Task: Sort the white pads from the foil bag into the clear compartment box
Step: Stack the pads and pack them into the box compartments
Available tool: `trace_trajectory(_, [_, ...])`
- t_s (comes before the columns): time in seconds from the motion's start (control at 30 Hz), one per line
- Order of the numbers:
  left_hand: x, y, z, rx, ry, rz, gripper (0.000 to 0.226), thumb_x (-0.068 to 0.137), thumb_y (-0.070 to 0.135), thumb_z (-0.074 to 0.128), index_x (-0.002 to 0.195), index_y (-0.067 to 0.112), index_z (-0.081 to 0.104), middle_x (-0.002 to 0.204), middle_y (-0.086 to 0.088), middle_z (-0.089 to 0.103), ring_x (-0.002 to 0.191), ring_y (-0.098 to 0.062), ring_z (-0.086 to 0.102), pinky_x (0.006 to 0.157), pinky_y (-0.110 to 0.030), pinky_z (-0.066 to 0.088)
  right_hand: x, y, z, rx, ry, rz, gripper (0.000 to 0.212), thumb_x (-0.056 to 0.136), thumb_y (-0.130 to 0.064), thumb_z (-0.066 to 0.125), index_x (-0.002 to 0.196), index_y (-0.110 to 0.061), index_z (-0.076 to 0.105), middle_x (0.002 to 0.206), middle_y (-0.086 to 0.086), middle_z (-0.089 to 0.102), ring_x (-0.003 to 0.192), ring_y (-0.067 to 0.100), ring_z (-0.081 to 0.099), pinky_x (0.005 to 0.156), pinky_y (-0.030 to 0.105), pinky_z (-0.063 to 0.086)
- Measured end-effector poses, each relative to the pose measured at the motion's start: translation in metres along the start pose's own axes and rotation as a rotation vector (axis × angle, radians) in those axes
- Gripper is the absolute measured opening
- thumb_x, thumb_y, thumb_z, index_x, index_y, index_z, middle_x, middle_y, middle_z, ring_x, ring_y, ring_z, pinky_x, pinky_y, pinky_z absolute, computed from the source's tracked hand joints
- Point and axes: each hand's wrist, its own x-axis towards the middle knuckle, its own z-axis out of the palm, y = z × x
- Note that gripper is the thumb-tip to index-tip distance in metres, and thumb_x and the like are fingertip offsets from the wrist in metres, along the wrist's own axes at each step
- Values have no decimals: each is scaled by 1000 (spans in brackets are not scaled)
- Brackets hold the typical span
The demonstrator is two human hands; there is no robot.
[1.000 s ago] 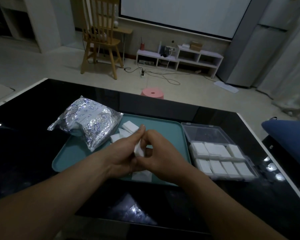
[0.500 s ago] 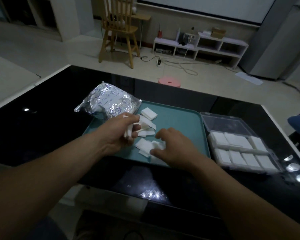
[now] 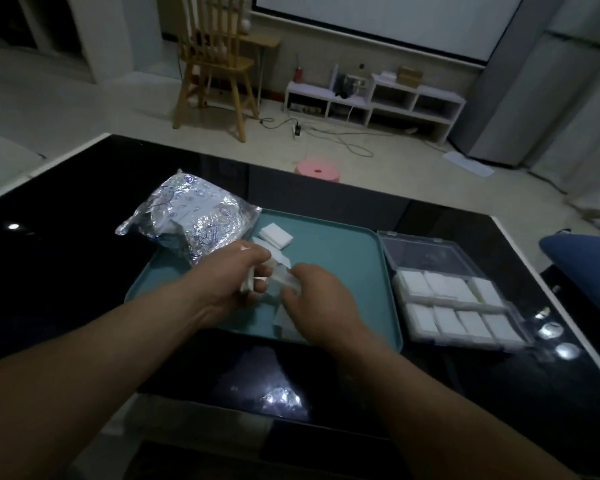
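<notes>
At the centre of the frame the left hand (image 3: 234, 277) pinches a small stack of white pads (image 3: 247, 285) on edge between thumb and fingers, probably gathering several so they go into the box in one trip. The right hand (image 3: 321, 299) curls down over the loose pads (image 3: 275, 236) scattered on the teal tray (image 3: 343, 258). Blur hides whether its fingertips have closed on one, so I cannot tell its grip. The foil bag (image 3: 194, 221) lies on its side at the tray's upper-left corner with its mouth toward the spilled pads, which keeps them within reach. The clear compartment box (image 3: 426, 252) sits just right of the tray with its lid folded back and every visible compartment showing white, so the sorting looks well advanced. All of this rests on a glossy black table (image 3: 66, 271) that throws back lamp glare. Beyond it the dim room shows a pale floor, a wooden chair (image 3: 215, 64), a pink stool (image 3: 317, 169), a low white shelf (image 3: 378, 98) and a projection screen (image 3: 395, 19).
</notes>
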Motion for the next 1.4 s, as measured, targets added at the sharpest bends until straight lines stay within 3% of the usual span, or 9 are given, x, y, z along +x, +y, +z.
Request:
trace_trajectory(0.07, [4,-4,7,16,2,11,6,100,13,58,97,18,55,81,-9,60,52,-15,49,46,-20,35,5,6,-10,224,19,143,17,95,-30,64,95,-13,67,92,6,70,88,28,66,68,35,42])
trace_trajectory(0.2, [5,-10,23,36,-90,-30,9,101,22,62,103,15,57,94,-12,57,51,-14,43,41,-19,29,4,16,-34,1009,-118,445,14,100,-23,63,98,-11,72,88,6,73,73,17,69,64,30,47])
trace_trajectory(0.3, [5,-19,39,179,-175,57,13,98,24,67,102,14,58,87,-13,59,49,-15,42,45,-21,28,-3,26,-40,1269,-201,502,24,105,-24,54,108,-10,72,88,8,76,73,17,70,67,30,49])
trace_trajectory(0.4, [7,-27,54,318,-103,165,21,92,24,74,101,14,57,73,-9,58,49,-17,46,45,-23,33,-7,31,-47,1377,-186,549,38,108,-35,49,122,-6,69,93,13,75,75,21,72,66,32,53])
trace_trajectory(0.63, [6,-34,74,632,54,498,19,89,33,73,87,26,55,76,4,64,64,-14,56,64,-37,49,-20,48,-66,1289,-103,610,22,105,-22,55,116,-10,70,107,14,78,94,26,75,79,39,62])
trace_trajectory(0.93, [-4,-26,77,697,-114,456,14,95,24,68,88,16,59,60,-2,64,46,-10,53,45,-21,41,-23,58,-85,1179,21,643,13,106,-25,57,102,-15,65,106,15,71,87,24,71,70,33,62])
trace_trajectory(1.07, [-2,-18,71,645,-232,445,12,93,23,69,85,22,61,59,-4,64,55,-18,56,52,-34,46,-25,76,-95,482,21,350,17,108,-24,52,106,-16,67,85,8,74,65,19,71,57,30,58])
trace_trajectory(1.13, [-3,-15,68,621,-256,446,12,94,19,69,85,20,61,56,1,58,51,-15,51,51,-32,42,-25,80,-95,372,-75,258,19,106,-15,51,109,-16,69,80,5,75,63,12,72,56,27,57])
trace_trajectory(1.4, [-1,-13,65,812,-238,511,10,90,15,70,85,21,64,60,21,59,52,3,48,52,-19,36,-30,73,-87,792,-269,263,36,97,2,40,99,-8,74,83,15,75,72,24,73,60,31,53])
